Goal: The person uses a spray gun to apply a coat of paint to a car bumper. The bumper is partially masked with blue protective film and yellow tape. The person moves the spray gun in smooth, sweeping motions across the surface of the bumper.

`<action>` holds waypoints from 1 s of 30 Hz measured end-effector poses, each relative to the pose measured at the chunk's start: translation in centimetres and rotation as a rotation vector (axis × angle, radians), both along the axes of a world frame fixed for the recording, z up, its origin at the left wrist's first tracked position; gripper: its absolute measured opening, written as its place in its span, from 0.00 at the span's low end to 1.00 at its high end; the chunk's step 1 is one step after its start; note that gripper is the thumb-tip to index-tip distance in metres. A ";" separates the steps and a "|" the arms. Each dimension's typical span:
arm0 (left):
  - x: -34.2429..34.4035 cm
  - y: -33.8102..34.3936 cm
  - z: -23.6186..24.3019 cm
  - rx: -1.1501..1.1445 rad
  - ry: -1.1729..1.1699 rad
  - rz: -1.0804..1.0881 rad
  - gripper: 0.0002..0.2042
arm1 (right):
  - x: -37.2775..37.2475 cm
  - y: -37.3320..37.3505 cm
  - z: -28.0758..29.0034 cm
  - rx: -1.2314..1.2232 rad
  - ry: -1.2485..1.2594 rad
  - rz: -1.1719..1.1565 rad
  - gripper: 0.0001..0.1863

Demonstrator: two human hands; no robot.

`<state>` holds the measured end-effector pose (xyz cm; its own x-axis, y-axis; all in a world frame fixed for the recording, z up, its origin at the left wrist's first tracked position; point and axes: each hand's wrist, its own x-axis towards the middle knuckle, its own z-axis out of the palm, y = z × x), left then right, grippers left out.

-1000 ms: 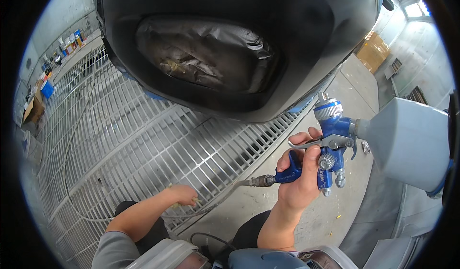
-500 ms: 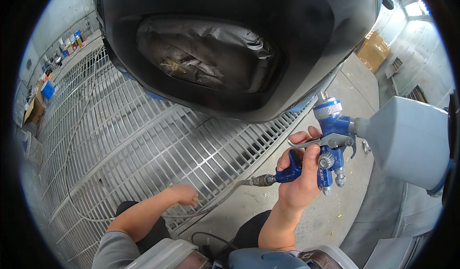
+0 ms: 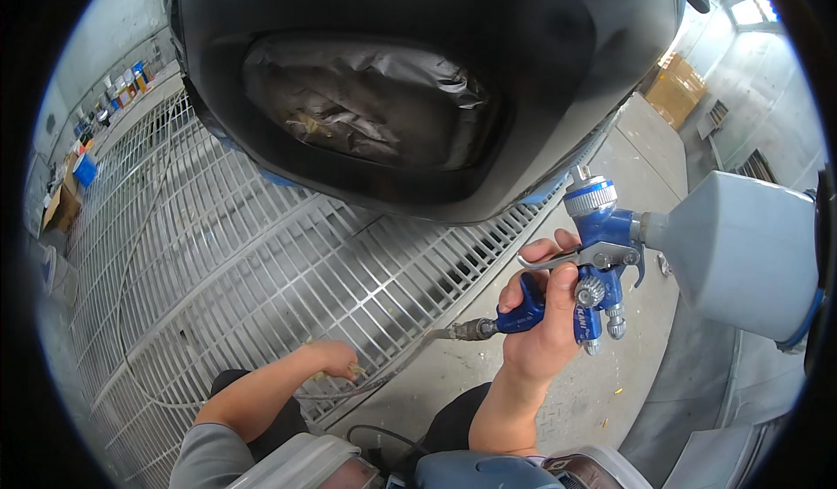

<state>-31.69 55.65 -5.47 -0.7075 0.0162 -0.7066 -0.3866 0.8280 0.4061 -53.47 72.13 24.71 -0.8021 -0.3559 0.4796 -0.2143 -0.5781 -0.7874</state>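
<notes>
My right hand [image 3: 542, 336] grips the blue handle of a paint spray gun [image 3: 603, 226], its fingers around the handle and at the silver trigger. The nozzle points up towards a black car bumper [image 3: 558, 114], a short way off it. A large grey-white paint cup [image 3: 741, 258] sticks out to the right from the gun. From the handle's base an air hose [image 3: 418, 349] curves down to the left. Low over the floor grating, my left hand [image 3: 331, 358] is closed around a small pale-yellow thing, mostly hidden, perhaps a cloth. Crumpled masking film [image 3: 366, 88] fills the bumper's opening.
Metal floor grating [image 3: 261, 262] spreads to the left, with concrete floor [image 3: 645, 149] on the right. Cans and bottles [image 3: 126, 88] line the far-left wall near an open cardboard box [image 3: 63, 206]. A brown carton [image 3: 676, 92] stands back right.
The spray gun and my right hand have shifted slightly left, still pointing at the bumper. My left hand has turned a little and stays closed near the same spot.
</notes>
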 end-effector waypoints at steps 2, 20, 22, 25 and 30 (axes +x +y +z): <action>0.3 0.0 -0.7 -0.011 0.018 0.004 0.19 | 0.1 0.0 0.0 -0.001 -0.003 -0.004 0.21; 0.2 0.0 -1.2 -0.043 0.026 -0.033 0.18 | -0.2 1.0 0.9 -0.053 -0.093 0.015 0.22; -0.2 0.1 -0.8 -0.037 0.025 -0.055 0.20 | -0.3 1.2 1.0 -0.049 -0.094 -0.002 0.22; -0.4 -0.1 -0.9 0.010 0.002 -0.083 0.20 | -0.6 1.5 1.3 -0.051 -0.100 -0.020 0.21; 1.8 -0.6 -5.6 0.211 0.017 -0.155 0.23 | -1.4 2.2 1.9 -0.080 -0.132 -0.032 0.19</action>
<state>-29.93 55.08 -11.04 -0.6966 0.2711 -0.6643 -0.2531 0.7735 0.5811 -54.88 74.36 26.57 -0.8704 -0.2937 0.3951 -0.1315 -0.6346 -0.7615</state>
